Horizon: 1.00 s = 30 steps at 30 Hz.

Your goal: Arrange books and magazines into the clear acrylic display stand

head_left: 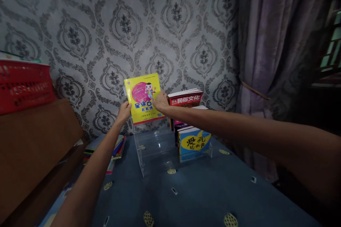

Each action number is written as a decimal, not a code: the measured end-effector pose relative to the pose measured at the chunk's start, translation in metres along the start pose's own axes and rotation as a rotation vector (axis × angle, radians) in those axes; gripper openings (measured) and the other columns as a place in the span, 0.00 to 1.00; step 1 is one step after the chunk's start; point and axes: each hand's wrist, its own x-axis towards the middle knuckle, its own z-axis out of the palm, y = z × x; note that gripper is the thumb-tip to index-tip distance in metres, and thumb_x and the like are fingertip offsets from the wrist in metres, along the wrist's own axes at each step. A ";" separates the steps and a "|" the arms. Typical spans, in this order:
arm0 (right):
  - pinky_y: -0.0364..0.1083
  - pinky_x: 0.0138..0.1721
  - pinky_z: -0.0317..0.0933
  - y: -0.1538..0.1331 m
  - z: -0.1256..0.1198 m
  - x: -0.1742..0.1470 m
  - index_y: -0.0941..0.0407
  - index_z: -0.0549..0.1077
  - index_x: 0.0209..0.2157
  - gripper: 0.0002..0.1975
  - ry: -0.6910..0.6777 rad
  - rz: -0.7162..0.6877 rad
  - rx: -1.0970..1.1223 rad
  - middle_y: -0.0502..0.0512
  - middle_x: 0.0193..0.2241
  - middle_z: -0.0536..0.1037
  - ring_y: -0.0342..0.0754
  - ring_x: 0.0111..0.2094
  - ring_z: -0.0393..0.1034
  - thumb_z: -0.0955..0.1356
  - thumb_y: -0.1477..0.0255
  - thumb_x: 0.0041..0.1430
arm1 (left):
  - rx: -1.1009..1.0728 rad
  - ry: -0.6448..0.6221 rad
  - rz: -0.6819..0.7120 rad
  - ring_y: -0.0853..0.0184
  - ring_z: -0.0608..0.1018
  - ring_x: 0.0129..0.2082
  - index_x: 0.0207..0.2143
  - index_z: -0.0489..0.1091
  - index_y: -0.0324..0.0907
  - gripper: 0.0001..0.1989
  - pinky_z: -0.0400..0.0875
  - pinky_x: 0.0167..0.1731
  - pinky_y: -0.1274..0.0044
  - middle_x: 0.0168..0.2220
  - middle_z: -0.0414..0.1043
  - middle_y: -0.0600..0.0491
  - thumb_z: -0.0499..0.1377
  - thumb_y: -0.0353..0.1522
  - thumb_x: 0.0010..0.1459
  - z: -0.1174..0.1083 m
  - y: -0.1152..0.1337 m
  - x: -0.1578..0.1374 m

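Observation:
A yellow book (133, 94) with a cartoon child on its cover stands at the upper left of a clear acrylic rack (141, 154). My left hand (124, 111) grips the book's left edge, and my right hand (161, 102) is closed on its right side. On the rack's right half, a red-covered book (185, 100) stands at the back. Lower down in front of it is a blue and yellow book (194, 143), with other books partly hidden between them by my right forearm.
A stack of books (117, 150) lies left of the rack on the dark blue tablecloth (199, 191). Further left, a red plastic basket (25, 85) sits on a brown box-like surface (39, 149). Patterned wallpaper rises behind; a purple curtain (266, 42) hangs at the right.

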 end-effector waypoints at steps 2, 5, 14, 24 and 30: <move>0.50 0.54 0.60 0.000 0.000 -0.001 0.67 0.59 0.58 0.30 -0.009 -0.008 0.002 0.73 0.59 0.65 0.60 0.59 0.62 0.68 0.75 0.54 | 0.015 0.010 -0.011 0.67 0.71 0.24 0.29 0.71 0.39 0.11 0.66 0.25 0.78 0.23 0.71 0.56 0.59 0.39 0.50 0.000 -0.001 -0.003; 0.50 0.54 0.60 0.000 -0.002 -0.002 0.68 0.59 0.58 0.31 -0.022 -0.019 0.000 0.74 0.58 0.65 0.60 0.59 0.62 0.68 0.75 0.54 | 0.024 0.016 -0.016 0.66 0.73 0.26 0.30 0.71 0.39 0.12 0.67 0.28 0.77 0.25 0.73 0.55 0.59 0.39 0.50 0.002 -0.001 -0.005; 0.49 0.54 0.62 0.001 -0.006 -0.004 0.67 0.62 0.57 0.29 -0.041 -0.034 -0.014 0.73 0.56 0.67 0.58 0.58 0.65 0.68 0.77 0.54 | 0.050 0.043 -0.021 0.62 0.75 0.33 0.33 0.71 0.41 0.11 0.69 0.32 0.75 0.30 0.75 0.53 0.58 0.37 0.49 0.001 0.006 -0.006; 0.47 0.51 0.63 0.002 -0.008 -0.005 0.65 0.63 0.56 0.27 -0.029 -0.066 0.000 0.71 0.54 0.70 0.57 0.55 0.67 0.68 0.77 0.53 | -0.021 -0.089 -0.073 0.60 0.79 0.35 0.38 0.72 0.40 0.18 0.69 0.27 0.77 0.36 0.80 0.50 0.63 0.37 0.43 -0.003 0.027 -0.013; 0.46 0.50 0.62 0.003 -0.010 -0.008 0.69 0.61 0.56 0.27 -0.041 -0.068 0.007 0.75 0.55 0.69 0.57 0.55 0.66 0.67 0.76 0.54 | -0.066 -0.129 -0.106 0.59 0.80 0.36 0.44 0.71 0.42 0.24 0.70 0.30 0.76 0.37 0.81 0.50 0.65 0.37 0.42 -0.007 0.030 -0.020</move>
